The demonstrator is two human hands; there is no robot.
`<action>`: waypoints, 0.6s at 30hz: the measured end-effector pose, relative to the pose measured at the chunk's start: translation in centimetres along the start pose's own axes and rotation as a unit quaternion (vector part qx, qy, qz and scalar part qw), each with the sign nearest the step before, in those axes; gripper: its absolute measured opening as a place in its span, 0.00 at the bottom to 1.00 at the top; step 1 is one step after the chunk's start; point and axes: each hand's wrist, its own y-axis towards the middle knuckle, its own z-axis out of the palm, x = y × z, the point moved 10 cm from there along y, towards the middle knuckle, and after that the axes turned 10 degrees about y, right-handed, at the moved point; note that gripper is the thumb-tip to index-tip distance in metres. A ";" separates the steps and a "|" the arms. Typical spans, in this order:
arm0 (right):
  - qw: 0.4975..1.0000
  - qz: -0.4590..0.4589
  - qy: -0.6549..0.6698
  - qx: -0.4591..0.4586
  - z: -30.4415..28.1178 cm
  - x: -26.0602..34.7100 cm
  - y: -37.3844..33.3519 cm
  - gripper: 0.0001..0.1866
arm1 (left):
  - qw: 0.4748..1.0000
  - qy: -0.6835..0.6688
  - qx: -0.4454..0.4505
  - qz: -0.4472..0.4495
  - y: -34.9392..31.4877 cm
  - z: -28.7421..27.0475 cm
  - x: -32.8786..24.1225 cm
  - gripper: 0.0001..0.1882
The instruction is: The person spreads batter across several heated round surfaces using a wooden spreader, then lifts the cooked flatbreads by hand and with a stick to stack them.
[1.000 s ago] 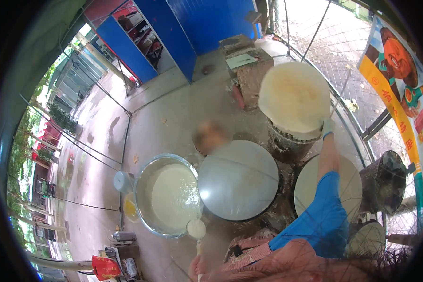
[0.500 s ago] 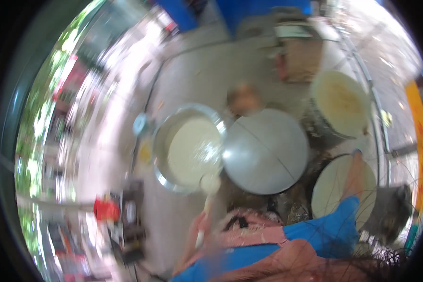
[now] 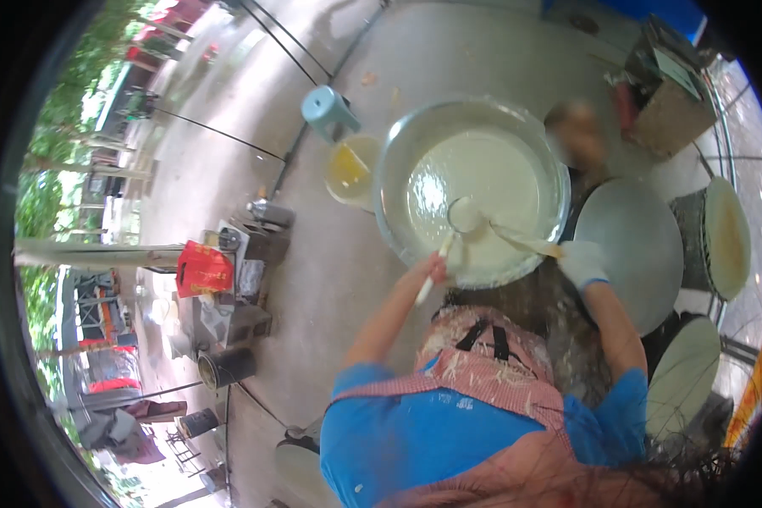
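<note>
In the head view, the bare left hand [image 3: 433, 269] was wrapped around the pale handle of a ladle [image 3: 464, 217], whose round bowl lay over the creamy batter [image 3: 501, 173] inside a wide metal basin [image 3: 383, 186]; whether it touched the surface could not be told. The gloved right hand [image 3: 582, 262] pinched the end of a flat wooden paddle [image 3: 518, 240], which reached across the basin's near right rim, its tip near the ladle. A round grey griddle [image 3: 633, 254] stood just beside the basin, on the right, and a light blue stool [image 3: 325, 107] stood beyond its left side
</note>
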 end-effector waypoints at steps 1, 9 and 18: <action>1.000 0.014 -0.010 0.024 0.4 2.3 -1.4 0.22 | 1.000 -0.007 -0.002 -0.024 1.0 -1.3 -0.7 0.06; 0.989 0.061 0.126 -0.056 8.3 4.6 -7.8 0.24 | 0.996 -0.015 0.031 -0.084 2.0 -0.9 -2.9 0.05; 0.891 0.010 0.268 -0.366 -3.5 8.9 -18.3 0.16 | 0.993 0.082 0.078 0.028 -14.6 12.8 -9.9 0.07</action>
